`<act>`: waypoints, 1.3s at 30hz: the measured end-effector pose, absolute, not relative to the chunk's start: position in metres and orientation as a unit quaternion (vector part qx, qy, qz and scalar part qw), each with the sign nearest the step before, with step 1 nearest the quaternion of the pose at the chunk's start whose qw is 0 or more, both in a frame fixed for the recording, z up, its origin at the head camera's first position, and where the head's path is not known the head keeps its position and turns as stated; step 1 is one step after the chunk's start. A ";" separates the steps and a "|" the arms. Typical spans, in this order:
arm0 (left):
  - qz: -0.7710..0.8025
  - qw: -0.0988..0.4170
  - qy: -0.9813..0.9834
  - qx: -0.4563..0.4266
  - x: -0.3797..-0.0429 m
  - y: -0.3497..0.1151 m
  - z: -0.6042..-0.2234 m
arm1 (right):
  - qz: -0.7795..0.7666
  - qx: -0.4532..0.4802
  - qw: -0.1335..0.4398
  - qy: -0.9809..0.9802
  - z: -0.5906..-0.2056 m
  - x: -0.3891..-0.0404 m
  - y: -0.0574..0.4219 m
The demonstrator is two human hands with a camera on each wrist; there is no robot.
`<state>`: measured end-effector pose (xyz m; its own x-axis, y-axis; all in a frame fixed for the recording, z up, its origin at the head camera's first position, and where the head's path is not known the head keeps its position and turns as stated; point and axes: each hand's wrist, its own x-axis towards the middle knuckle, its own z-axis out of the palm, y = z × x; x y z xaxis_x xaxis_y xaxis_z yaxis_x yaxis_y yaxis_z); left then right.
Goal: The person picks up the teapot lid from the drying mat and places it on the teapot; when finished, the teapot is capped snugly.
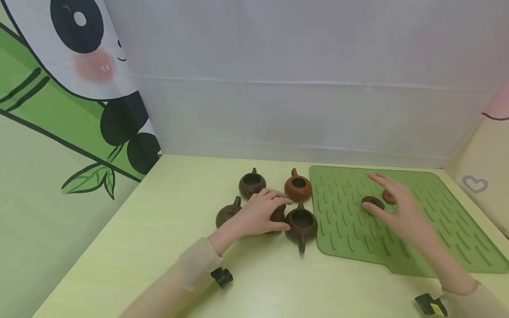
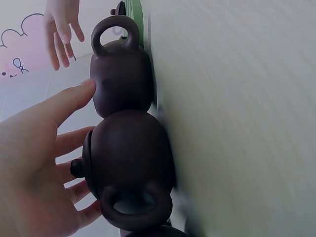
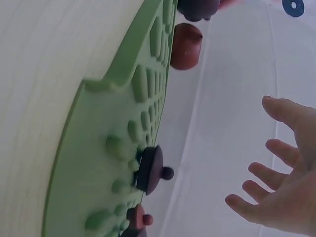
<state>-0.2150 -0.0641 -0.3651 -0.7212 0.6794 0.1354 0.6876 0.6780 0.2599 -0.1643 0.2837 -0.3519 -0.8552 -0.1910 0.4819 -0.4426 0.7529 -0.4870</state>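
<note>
My left hand (image 1: 262, 212) reaches over a dark brown teapot (image 2: 131, 153) with its lid on. In the left wrist view its thumb is right at the rim of a dark lidless teapot (image 1: 303, 226), while the other fingers lie beyond the lidded one. Over the green mat (image 1: 342, 238), my right hand (image 1: 401, 212) hovers with fingers spread and holds nothing. Below it lie a dark teapot lid (image 3: 152, 170), knob up, and a reddish lid (image 1: 388, 197). Part of another dark lid (image 3: 134, 232) shows at the right wrist view's bottom edge.
Behind the left hand stand a dark lidless teapot (image 1: 247, 187) and a reddish lidless teapot (image 1: 298, 191), the latter close to the mat's left edge. Another dark teapot (image 1: 226, 216) is partly hidden by the left wrist. A pale cloth wall (image 1: 302, 119) closes off the table's back.
</note>
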 end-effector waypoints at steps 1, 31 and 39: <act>-0.148 0.013 -0.916 -0.373 -0.215 -0.064 -0.365 | 0.307 0.173 0.210 -0.912 -0.353 -0.166 0.287; -0.149 -0.006 -0.919 -0.366 -0.220 -0.057 -0.368 | 0.209 0.186 0.202 -0.938 -0.381 -0.192 0.338; -0.153 -0.011 -0.920 -0.362 -0.220 -0.056 -0.366 | 0.223 0.175 0.122 -0.951 -0.380 -0.192 0.334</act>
